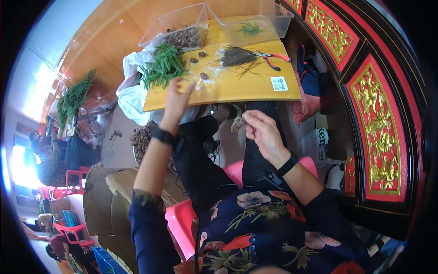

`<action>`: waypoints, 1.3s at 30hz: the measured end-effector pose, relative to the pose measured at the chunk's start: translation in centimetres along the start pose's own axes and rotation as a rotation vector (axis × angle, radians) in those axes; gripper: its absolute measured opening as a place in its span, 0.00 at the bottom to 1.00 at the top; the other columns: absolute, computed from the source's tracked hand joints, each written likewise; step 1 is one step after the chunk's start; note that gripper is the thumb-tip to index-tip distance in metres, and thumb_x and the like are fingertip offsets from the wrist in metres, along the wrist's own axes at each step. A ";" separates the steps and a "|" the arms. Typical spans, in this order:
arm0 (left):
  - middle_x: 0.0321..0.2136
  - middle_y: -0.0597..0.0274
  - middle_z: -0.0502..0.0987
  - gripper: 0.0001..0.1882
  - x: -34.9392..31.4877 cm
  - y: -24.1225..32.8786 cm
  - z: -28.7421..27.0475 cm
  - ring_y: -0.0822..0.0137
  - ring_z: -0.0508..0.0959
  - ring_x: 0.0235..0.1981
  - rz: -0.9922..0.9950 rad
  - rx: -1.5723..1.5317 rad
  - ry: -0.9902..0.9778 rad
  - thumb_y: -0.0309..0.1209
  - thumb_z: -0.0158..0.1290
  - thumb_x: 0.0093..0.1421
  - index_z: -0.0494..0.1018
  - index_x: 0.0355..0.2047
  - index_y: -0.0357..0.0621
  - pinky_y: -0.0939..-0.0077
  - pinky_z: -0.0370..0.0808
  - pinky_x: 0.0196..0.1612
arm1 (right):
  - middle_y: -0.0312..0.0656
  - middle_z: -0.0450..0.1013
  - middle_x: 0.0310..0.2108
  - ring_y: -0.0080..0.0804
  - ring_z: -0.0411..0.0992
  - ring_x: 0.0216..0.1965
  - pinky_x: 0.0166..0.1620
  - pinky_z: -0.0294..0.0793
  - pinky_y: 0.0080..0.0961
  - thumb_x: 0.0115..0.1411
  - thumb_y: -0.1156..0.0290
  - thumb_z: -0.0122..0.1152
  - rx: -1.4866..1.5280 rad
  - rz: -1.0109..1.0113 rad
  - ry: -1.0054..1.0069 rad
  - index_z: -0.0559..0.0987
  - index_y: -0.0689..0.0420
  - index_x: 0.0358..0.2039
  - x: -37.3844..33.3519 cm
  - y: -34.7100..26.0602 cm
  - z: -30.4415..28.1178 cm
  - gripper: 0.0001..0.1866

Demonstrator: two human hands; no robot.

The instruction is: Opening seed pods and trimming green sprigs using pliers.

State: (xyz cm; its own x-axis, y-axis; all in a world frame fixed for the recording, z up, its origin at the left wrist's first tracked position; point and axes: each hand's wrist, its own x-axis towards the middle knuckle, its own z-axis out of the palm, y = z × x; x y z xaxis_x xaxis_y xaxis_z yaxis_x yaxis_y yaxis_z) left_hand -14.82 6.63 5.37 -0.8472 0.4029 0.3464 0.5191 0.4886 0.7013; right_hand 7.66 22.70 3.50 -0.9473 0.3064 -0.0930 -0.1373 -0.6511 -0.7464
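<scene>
My right hand (265, 136) pinches a brown pine cone (237, 124) between thumb and fingers, in front of the yellow table's near edge. My left hand (179, 97) is raised over the table's near left part, slightly blurred, fingers apart and nothing visible in them. Close beyond it lies a pile of green artificial sprigs (165, 66). A loose pine cone (203, 76) sits just past my left fingertips, and two more lie farther back. To the right, thin dark wires (237, 57) are bunched beside pliers (272, 56) with red and black handles.
A clear bin of pine cones (185, 37) and another clear bin (269, 33) with a green sprig stand at the table's back. White plastic bags (132, 86) hang at its left. More cones (142, 139) are below. A red-and-gold carved panel (378, 130) borders the right.
</scene>
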 end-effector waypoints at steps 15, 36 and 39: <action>0.47 0.41 0.65 0.32 17.0 -7.7 1.6 0.46 0.71 0.47 -0.214 0.500 0.204 0.41 0.63 0.44 0.67 0.50 0.51 0.62 0.68 0.51 | 0.31 0.68 0.26 0.16 0.61 0.23 0.26 0.58 0.14 0.62 0.73 0.54 0.067 0.218 0.042 0.76 0.60 0.35 0.1 1.6 -2.3 0.05; 0.42 0.58 0.73 0.21 5.4 -5.9 -3.3 0.66 0.72 0.44 -0.213 -0.520 0.132 0.23 0.59 0.49 0.72 0.45 0.38 0.73 0.69 0.48 | 0.32 0.69 0.29 0.17 0.61 0.24 0.28 0.58 0.14 0.62 0.72 0.54 0.111 0.311 -0.021 0.76 0.60 0.36 -0.3 1.3 -1.5 0.06; 0.40 0.60 0.74 0.16 5.9 -6.3 -4.2 0.68 0.73 0.40 -0.200 -0.614 0.275 0.21 0.57 0.52 0.72 0.42 0.39 0.76 0.71 0.45 | 0.32 0.69 0.29 0.17 0.61 0.24 0.28 0.58 0.14 0.61 0.72 0.54 0.101 0.295 -0.020 0.76 0.60 0.35 -0.3 1.3 -1.4 0.06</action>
State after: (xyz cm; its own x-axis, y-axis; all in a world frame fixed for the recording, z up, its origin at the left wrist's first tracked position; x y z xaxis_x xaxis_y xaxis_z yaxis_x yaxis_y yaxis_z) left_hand -23.57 2.64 5.59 -0.9599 0.1007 0.2617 0.2605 -0.0255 0.9651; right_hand 8.20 22.69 1.63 -0.9560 0.0811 -0.2819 0.1170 -0.7759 -0.6199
